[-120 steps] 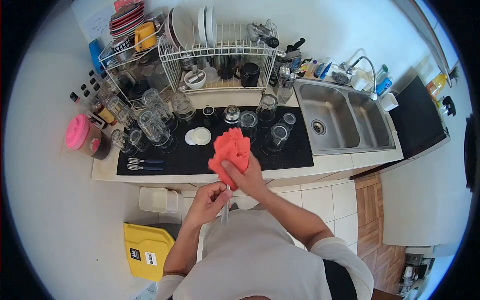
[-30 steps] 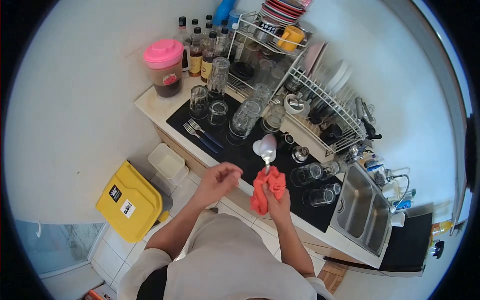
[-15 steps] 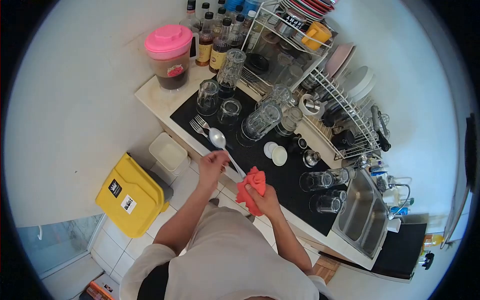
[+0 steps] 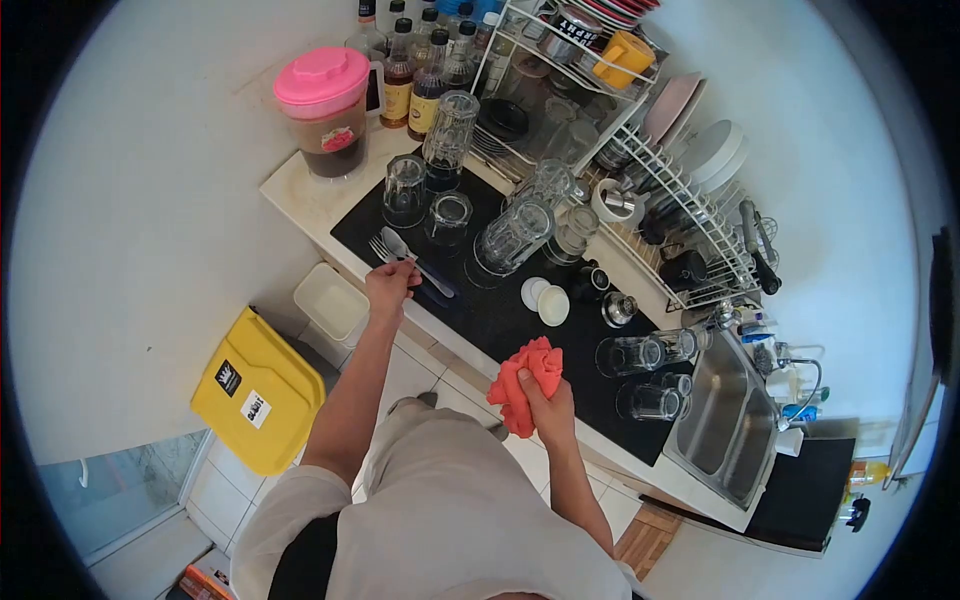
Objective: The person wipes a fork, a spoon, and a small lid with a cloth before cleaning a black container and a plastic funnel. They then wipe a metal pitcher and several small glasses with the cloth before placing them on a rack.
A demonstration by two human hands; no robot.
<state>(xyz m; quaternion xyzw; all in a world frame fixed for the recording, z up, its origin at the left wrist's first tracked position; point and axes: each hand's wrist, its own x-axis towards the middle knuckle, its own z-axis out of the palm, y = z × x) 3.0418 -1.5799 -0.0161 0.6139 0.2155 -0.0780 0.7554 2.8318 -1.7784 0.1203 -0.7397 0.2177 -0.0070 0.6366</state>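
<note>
My left hand [image 4: 392, 284] is over the front left of the black mat [image 4: 560, 370], its fingers closed on a metal spoon [image 4: 395, 243]. The bowl of the spoon points away and its handle slants toward the right. Fork tines [image 4: 379, 249] show right beside the bowl; my fingers cover part of the cutlery. In my right hand [image 4: 549, 405] a crumpled red cloth [image 4: 525, 383] is gripped, held above the counter's front edge with the thumb on top. Just beyond the cutlery stand upturned glasses [image 4: 448, 215].
Several glass mugs [image 4: 512, 238] and a white cup [image 4: 552, 305] stand on the mat. Behind is a dish rack [image 4: 690, 215]; at right, a sink [image 4: 715, 420]. Bottles [image 4: 428, 90] and a pink-lidded pitcher [image 4: 322, 110] stand at left. A yellow-lidded bin [image 4: 260, 390] is below.
The spoon has left the cloth and moved left to beside the forks, with my left hand moving along. My right hand, still gripping the cloth, has shifted slightly right.
</note>
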